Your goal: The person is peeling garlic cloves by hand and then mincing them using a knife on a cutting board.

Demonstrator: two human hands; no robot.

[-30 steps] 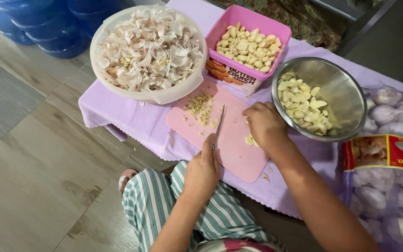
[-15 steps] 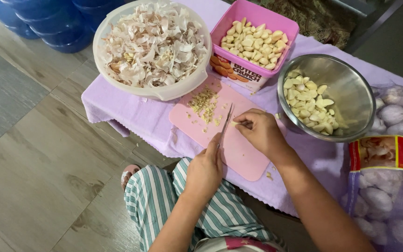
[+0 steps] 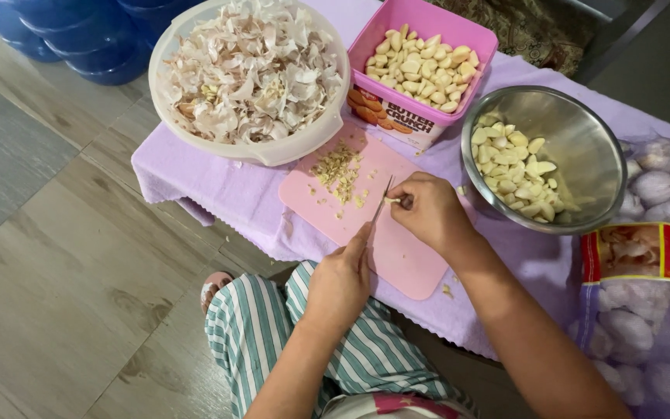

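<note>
My left hand (image 3: 340, 281) gripped the knife (image 3: 380, 211), blade down on the pink cutting board (image 3: 405, 252). My right hand (image 3: 428, 213) pinched one garlic clove (image 3: 394, 200) at its fingertips, against the blade. A small chopped pile (image 3: 339, 171) lay beyond my fingers; the steel bowl (image 3: 583, 155) to their right remained well stocked, so most cutting was left.

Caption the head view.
Left hand slices a garlic clove, pinned by right hand, on pink plastic cutting board.
</note>
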